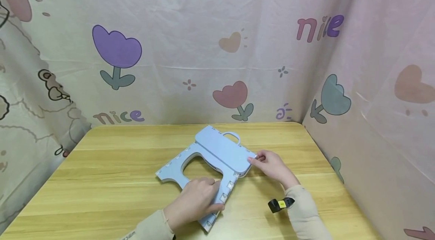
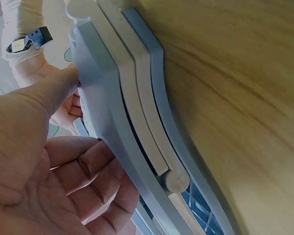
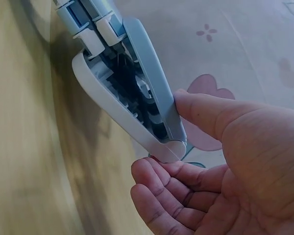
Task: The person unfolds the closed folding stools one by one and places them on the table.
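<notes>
A light blue folding step stool, folded nearly flat, lies slanted over the wooden table. Its looped carry handle points to the back, and its arched leg panel comes toward me. My left hand grips that leg panel by the near side, and the left wrist view shows curled fingers against the layered blue and white panels. At the stool's right corner my right hand pinches the end of the seat, thumb on the blue face. White hinge pieces show inside the narrow gap there.
A patterned cloth curtain hangs behind the table and along both sides. On the right wrist sits a black device with a yellow label. Bare wood extends left and right of the stool.
</notes>
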`<state>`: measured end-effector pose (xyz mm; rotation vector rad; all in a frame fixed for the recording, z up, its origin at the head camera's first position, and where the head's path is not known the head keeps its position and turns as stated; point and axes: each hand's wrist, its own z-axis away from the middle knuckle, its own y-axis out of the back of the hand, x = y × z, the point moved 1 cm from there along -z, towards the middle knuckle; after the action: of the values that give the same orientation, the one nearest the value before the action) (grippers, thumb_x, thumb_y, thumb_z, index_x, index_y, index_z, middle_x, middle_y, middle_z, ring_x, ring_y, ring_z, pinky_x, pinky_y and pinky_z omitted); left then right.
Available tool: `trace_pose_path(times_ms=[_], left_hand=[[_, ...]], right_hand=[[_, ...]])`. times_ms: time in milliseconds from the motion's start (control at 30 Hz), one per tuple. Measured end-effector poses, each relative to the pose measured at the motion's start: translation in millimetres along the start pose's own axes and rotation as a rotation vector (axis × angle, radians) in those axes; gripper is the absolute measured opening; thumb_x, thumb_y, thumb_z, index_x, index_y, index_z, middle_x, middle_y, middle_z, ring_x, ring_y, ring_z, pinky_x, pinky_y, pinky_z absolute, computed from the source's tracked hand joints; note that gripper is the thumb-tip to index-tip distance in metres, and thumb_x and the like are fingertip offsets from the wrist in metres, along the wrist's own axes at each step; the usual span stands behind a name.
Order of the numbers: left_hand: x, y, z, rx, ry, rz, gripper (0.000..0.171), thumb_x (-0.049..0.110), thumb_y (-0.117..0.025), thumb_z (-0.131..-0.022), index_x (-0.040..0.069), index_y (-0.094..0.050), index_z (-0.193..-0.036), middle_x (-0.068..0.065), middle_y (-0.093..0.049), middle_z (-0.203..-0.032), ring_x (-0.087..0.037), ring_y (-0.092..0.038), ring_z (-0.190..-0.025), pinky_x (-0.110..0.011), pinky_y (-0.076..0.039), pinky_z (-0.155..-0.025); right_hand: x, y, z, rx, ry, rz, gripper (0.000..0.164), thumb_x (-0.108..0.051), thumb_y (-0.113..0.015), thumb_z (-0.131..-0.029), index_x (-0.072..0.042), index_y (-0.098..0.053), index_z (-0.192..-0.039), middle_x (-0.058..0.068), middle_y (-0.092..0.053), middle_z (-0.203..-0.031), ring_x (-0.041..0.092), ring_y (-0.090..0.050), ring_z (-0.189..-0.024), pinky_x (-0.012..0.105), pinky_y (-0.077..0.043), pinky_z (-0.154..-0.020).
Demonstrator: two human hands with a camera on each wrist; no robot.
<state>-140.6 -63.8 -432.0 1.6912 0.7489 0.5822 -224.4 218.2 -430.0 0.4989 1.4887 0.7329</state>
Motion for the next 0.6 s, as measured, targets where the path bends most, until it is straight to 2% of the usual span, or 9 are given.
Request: trace_pose_path(times_ms=[300,467,600], left_hand=[[1.2,0.1,1.0,0.016,-0.004,-0.011,0.047,0.061,-0.081,-0.088,0.017,-0.068,-0.096,0.009,-0.059,-0.079,-0.006,-0.049,-0.066,-0.024,-0.045,-0.055],[1.2,-0.2,1.8,0.027,-0.013,-0.007,0.052,0.06,-0.081,-0.089,0.013,-0.074,-0.109,0.006,-0.068,-0.087,-0.009,-0.06,-0.073,-0.026,-0.053,-0.06],[0.6,-0.6,2.2,0.053,-0.033,-0.005,0.053,0.059,-0.082,-0.089,0.011,-0.074,-0.11,0.006,-0.069,-0.088,-0.008,-0.059,-0.073,-0.026,-0.053,-0.059]], right_hand=[[-5.7,6.6,5.8,0.02,-0.001,-0.004,0.041,-0.041,-0.074,-0.101,-0.002,-0.07,-0.112,0.011,-0.074,-0.106,0.021,-0.068,-0.099,0.037,-0.06,-0.087],[-5.3,7.7,6.6,0.034,-0.002,-0.03,0.038,-0.038,-0.074,-0.101,-0.001,-0.07,-0.111,0.011,-0.073,-0.103,0.02,-0.067,-0.094,0.031,-0.058,-0.08],[-3.2,8.2,6.4,0.031,-0.012,-0.063,0.036,-0.038,-0.073,-0.102,-0.002,-0.069,-0.11,0.008,-0.073,-0.097,0.018,-0.066,-0.089,0.029,-0.056,-0.077]])
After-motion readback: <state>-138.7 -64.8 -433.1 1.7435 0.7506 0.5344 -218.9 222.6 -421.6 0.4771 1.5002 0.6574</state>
